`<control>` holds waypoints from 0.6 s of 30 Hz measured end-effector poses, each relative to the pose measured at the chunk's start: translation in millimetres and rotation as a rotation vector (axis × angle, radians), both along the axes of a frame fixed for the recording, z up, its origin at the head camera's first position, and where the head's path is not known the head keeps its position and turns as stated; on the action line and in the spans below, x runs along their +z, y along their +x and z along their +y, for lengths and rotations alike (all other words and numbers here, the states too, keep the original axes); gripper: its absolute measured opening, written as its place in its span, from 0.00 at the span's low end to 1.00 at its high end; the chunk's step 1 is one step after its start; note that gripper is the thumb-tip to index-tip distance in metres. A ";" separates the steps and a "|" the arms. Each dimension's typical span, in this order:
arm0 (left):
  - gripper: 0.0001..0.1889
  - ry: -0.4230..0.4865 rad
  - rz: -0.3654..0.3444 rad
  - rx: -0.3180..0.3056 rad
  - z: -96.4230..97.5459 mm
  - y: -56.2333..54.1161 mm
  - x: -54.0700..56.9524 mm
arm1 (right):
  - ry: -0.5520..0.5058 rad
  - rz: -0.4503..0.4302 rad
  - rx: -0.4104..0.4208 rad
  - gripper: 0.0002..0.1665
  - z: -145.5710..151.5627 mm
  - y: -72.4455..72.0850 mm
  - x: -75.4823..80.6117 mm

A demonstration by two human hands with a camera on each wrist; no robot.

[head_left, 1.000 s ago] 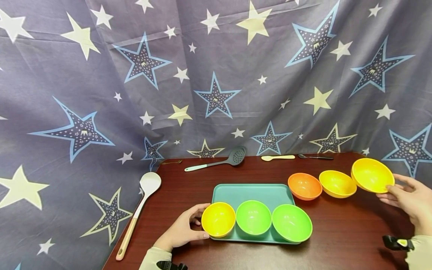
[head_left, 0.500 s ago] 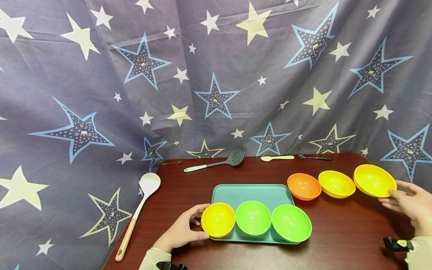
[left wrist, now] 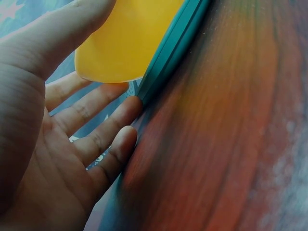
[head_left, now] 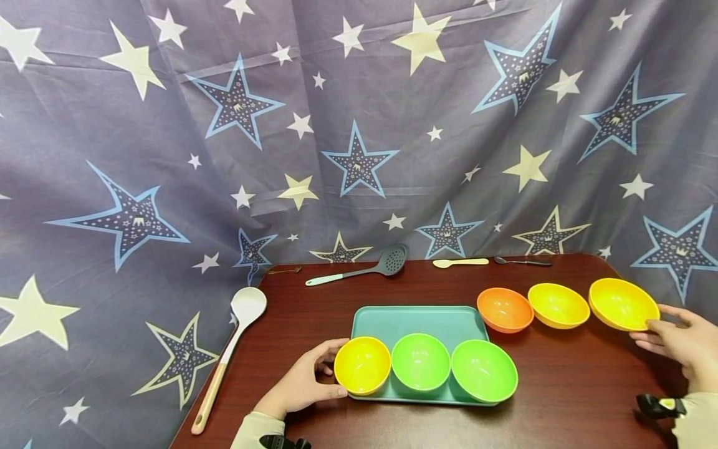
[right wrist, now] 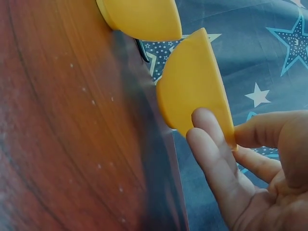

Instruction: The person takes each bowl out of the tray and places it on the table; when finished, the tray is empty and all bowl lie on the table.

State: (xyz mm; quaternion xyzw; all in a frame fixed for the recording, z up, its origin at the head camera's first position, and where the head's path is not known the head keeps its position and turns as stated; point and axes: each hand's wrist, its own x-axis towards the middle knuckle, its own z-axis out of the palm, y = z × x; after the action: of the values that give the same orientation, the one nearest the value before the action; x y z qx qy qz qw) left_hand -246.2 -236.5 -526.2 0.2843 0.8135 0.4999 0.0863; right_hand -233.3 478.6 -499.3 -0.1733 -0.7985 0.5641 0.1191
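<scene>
My right hand pinches the right rim of a yellow bowl between thumb and fingers, at the table's right side. In the right wrist view the bowl shows side-on; I cannot tell whether its base touches the table. My left hand is beside a smaller yellow bowl on a teal tray. In the left wrist view, its fingers are loosely extended around the bowl's side and near the tray edge. Two green bowls stand to that bowl's right, the outer one over the tray's right edge.
An orange bowl and another yellow bowl line up left of the held bowl. Along the back lie a slotted skimmer, a cream spoon and a small dark spoon. A white ladle lies along the left edge.
The yellow bowl in my right hand has come down and slightly to the right, and its tilt has lessened. My left hand and the bowls on the tray have stayed in place.
</scene>
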 end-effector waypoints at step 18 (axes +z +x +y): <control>0.42 -0.022 0.006 0.002 -0.6 0.2 1.2 | -0.066 -0.042 -0.020 0.38 5.9 -4.3 -6.1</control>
State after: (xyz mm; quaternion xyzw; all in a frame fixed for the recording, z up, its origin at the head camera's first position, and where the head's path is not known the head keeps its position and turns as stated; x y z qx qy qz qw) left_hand -246.0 -237.1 -525.1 0.2841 0.8194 0.4903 0.0865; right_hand -237.7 484.5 -505.5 -0.1969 -0.7801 0.5851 0.1019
